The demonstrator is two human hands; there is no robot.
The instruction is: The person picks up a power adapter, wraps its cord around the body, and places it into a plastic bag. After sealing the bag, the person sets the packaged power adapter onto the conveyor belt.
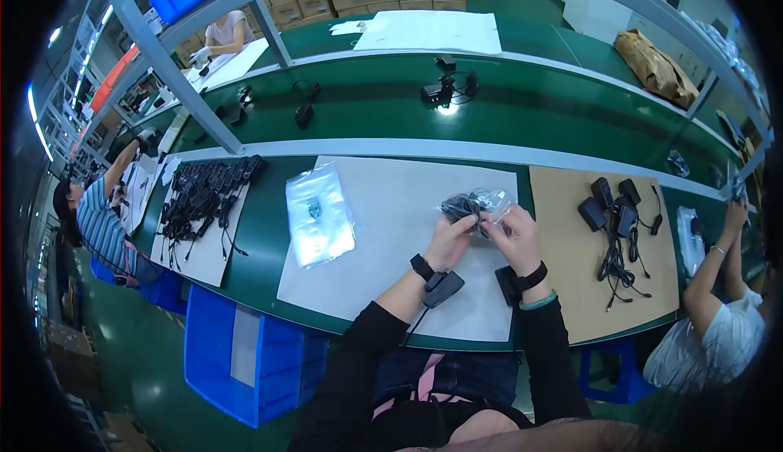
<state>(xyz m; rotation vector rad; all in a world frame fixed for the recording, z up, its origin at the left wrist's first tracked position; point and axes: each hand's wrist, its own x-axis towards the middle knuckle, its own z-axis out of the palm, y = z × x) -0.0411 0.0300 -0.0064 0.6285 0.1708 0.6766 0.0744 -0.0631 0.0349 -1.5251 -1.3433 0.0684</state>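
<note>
Over the far part of a white sheet (391, 248), both hands are at a clear plastic bag (495, 200) with a black coiled cable (462, 205) in it. My left hand (449, 241) grips the bag's near left side, thumb toward the cable. My right hand (515, 240) pinches the near right edge of the plastic. Whether a power adapter is in the bag too, I cannot tell. To the left lies a stack of flat clear bags (320, 217). On brown cardboard (563, 289) at the right rest several black power adapters (624, 215) with cords.
Many black adapters (208, 195) lie in rows at the left. A metal shelf rail (391, 148) crosses behind the sheet, with more adapters (440, 90) beyond it. A blue bin (220, 354) stands below left. Co-workers sit at the left (106, 199) and right (710, 321).
</note>
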